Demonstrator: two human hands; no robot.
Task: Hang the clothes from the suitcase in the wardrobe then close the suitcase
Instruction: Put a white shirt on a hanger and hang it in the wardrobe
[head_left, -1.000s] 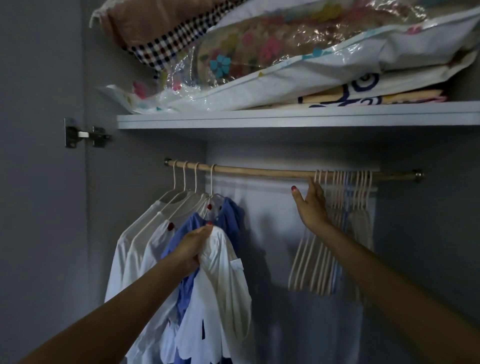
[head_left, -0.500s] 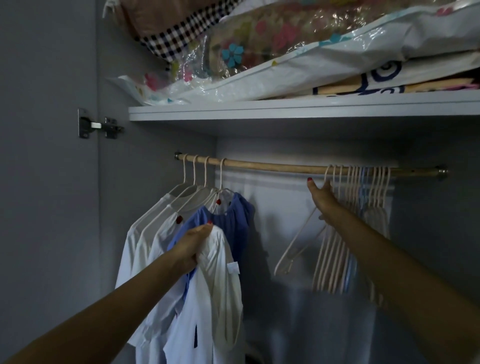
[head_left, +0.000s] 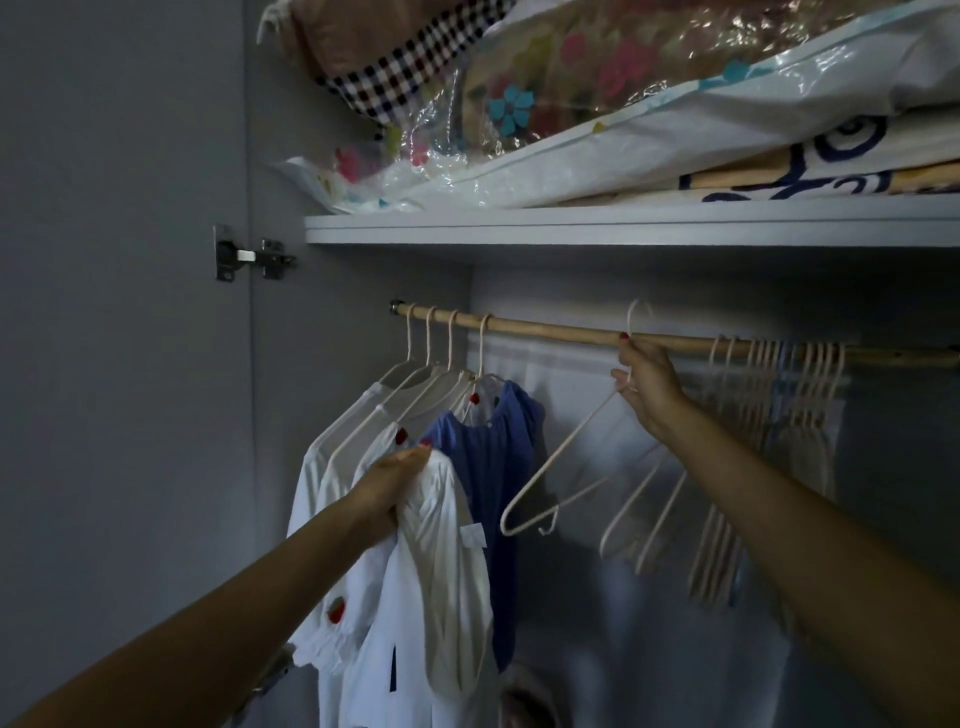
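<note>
Inside the wardrobe a wooden rail (head_left: 550, 330) runs left to right. My left hand (head_left: 392, 480) grips a white garment (head_left: 441, 561) that hangs down in front of the clothes on the rail. My right hand (head_left: 647, 382) pinches the neck of an empty pale hanger (head_left: 558, 478), whose hook stands above the rail, lifted off it and tilted down to the left. Several white tops (head_left: 343, 452) and a blue top (head_left: 493, 447) hang at the rail's left end. The suitcase is out of view.
A bunch of empty hangers (head_left: 779, 415) crowds the rail's right end. Above, a shelf (head_left: 623, 226) carries bagged bedding (head_left: 597, 88) that juts past its front edge. The open door with its hinge (head_left: 249, 257) stands on the left.
My right hand has pulled one hanger out of the bunch, moved it left along the rail and lifted its hook above the rail. My left hand keeps hold of the white garment.
</note>
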